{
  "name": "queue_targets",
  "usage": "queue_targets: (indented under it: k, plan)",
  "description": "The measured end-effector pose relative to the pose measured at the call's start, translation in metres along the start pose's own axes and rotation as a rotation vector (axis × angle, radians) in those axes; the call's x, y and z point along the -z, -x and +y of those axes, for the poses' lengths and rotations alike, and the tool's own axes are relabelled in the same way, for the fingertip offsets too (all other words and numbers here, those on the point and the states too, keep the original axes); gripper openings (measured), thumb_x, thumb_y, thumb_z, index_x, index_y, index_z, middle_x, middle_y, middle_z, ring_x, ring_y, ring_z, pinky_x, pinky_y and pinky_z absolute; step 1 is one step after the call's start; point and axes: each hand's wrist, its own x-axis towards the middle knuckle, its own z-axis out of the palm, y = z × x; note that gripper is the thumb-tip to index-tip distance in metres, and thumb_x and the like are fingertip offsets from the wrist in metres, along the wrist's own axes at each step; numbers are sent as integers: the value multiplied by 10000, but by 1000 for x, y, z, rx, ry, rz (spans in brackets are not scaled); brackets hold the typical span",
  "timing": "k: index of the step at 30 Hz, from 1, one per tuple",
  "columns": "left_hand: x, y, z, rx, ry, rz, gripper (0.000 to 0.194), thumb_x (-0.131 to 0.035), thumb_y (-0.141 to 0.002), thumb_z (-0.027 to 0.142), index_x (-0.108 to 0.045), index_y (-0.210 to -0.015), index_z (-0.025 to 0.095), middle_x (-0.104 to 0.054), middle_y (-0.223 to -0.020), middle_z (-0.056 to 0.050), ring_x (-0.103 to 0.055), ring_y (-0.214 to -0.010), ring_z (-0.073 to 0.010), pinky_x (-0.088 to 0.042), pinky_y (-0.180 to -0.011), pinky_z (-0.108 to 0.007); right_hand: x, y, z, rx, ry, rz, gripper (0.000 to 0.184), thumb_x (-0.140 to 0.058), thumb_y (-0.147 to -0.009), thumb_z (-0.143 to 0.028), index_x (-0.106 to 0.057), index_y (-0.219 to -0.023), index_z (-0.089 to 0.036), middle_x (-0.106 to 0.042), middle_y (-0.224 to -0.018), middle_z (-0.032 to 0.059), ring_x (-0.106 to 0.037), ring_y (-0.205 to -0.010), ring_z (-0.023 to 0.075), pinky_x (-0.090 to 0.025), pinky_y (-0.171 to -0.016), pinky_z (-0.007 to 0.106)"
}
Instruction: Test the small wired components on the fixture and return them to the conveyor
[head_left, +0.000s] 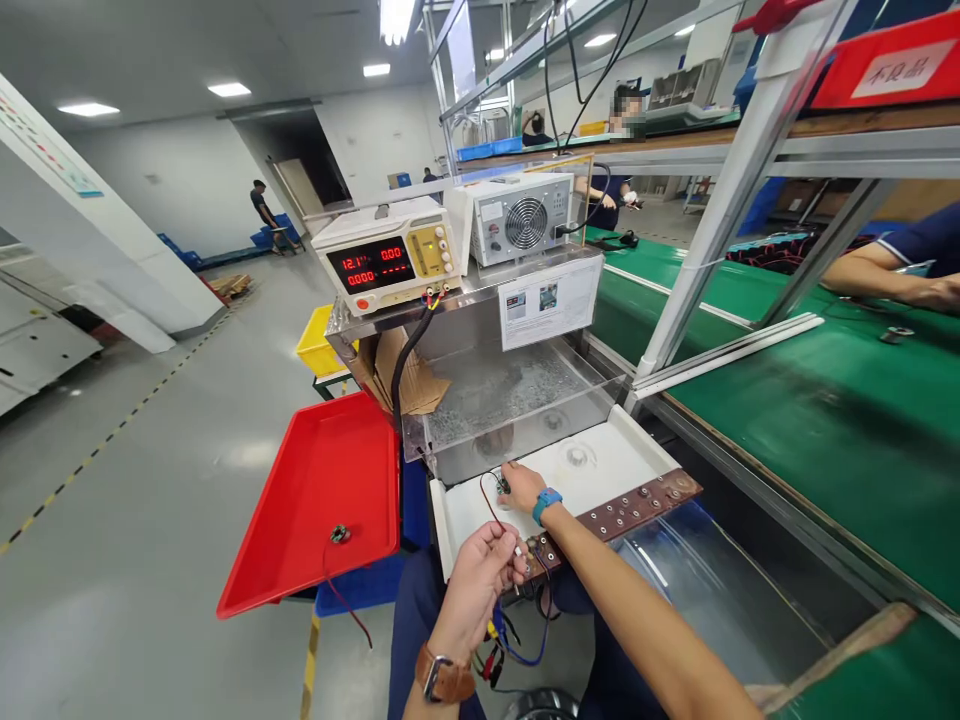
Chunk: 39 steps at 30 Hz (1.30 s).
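Observation:
My left hand (480,566), with a brown watch strap at the wrist, pinches the end of a thin dark red wire (491,505) by its small white connector (517,550). That wire curves up to a small round green-and-metal part (503,486), which the fingers of my right hand (523,488) grip over the white tray (465,503). A blue band circles my right wrist. Below my hands runs a brown terminal strip (634,508) with metal studs. Blue, yellow and red leads (536,655) with clips hang from it.
A red tray (330,470) at left holds a similar wired round part (340,534). Above stands a power supply (390,255) with red digits, beside a grey fan-fronted unit (525,222). A clear panel (525,430) crosses behind the white tray. At right lies a green conveyor (825,420); a co-worker's arm (885,275) rests there.

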Motion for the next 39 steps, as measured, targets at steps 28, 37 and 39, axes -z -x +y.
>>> queue_targets:
  k: [28,37,39]
  plan:
    - [21,-86,-56,-298,-793,138,245,-586,-710,411,-631,-668,174,-636,-639,-19,-548,-647,-168,-426,-659,-283,-10,-10,12,9,-79,0,393,-736,-727,-388,-581,-1034,-199,-644,-1045,74,-592,-948,225,-369,-740,286]
    - [24,-89,-63,-275,-783,134,255,-575,-719,418,-613,-677,169,-622,-631,-12,-539,-634,-159,-405,-652,-277,-7,-8,11,8,-84,0,413,-748,-705,-376,-580,-1031,-185,-643,-1057,83,-597,-938,228,-373,-729,286]
    - [24,-89,-64,-276,-785,135,244,-572,-725,408,-611,-683,171,-614,-625,-5,-539,-632,-159,-403,-649,-276,-4,-7,9,9,-89,-4,409,-743,-706,-373,-579,-1027,-181,-644,-1057,86,-595,-944,230,-371,-732,286]
